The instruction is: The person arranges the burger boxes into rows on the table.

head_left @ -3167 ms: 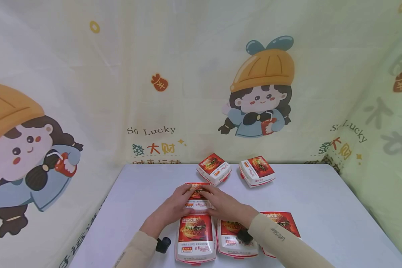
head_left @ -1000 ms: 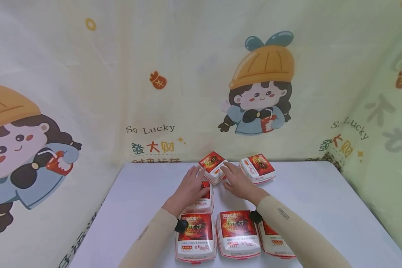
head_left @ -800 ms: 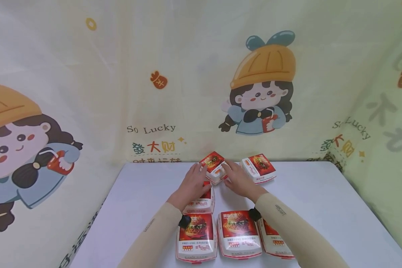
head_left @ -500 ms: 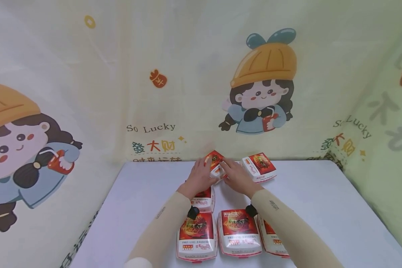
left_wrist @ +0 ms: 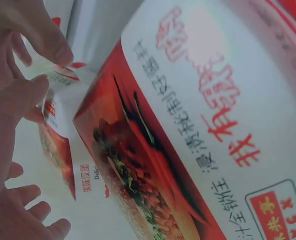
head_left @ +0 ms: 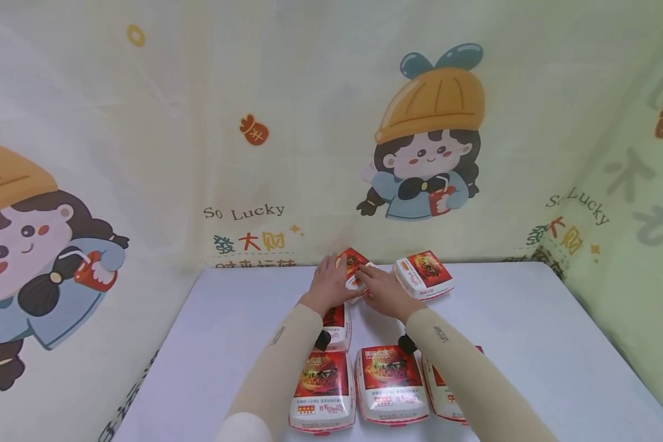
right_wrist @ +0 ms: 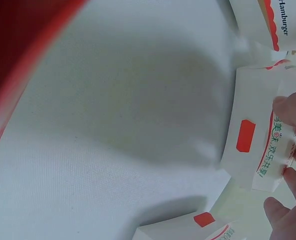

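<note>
Potentially, uneven pressure from the left hand (head_left: 328,283) and right hand (head_left: 388,291), whose spread fingers grip the far-left hamburger box (head_left: 355,260) near the table's (head_left: 226,334) back edge, dents its walls or skews it into the nearer burger box (head_left: 339,328).

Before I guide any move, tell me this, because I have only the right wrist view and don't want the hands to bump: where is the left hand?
Observer: The left hand is at the left side of the held box, across from the right hand.
Operator: Thanks. How many boxes lie nearer the person than that one?
Observer: Four in the head view: a single box partly hidden by the left sleeve, then a row made of a left box, a middle box and a right box.
</note>
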Available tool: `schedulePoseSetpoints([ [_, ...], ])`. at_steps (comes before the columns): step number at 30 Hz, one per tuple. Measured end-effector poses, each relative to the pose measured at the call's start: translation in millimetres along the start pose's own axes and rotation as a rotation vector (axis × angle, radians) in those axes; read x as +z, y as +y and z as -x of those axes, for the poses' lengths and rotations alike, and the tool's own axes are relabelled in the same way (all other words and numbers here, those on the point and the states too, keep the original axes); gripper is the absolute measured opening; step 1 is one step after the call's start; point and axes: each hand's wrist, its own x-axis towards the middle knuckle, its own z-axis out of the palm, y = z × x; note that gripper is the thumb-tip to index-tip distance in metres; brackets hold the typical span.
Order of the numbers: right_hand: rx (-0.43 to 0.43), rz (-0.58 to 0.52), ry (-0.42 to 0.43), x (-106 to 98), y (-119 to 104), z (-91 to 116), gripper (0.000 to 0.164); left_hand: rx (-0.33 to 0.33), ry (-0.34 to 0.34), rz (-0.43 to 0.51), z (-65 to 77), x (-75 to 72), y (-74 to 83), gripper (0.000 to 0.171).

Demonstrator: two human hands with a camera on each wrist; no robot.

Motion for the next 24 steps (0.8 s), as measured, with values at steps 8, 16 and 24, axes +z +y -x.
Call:
schedulePoseSetpoints([
  [8,-0.002,0.003,0.024,3,-1,1,0.057,-0.093,-0.134,-0.009,-3.3,4.3,-1.3,0.094],
  [16,0.006,-0.055,0.005,2,-3,3,0.055,-0.140,-0.135,-0.039,-5.2,13.3,-1.9,0.100],
  [24,-0.005,-0.056,0.010,1,-1,8,0.054,-0.105,-0.070,-0.079,-3.9,18.4,-0.9,0.096],
])
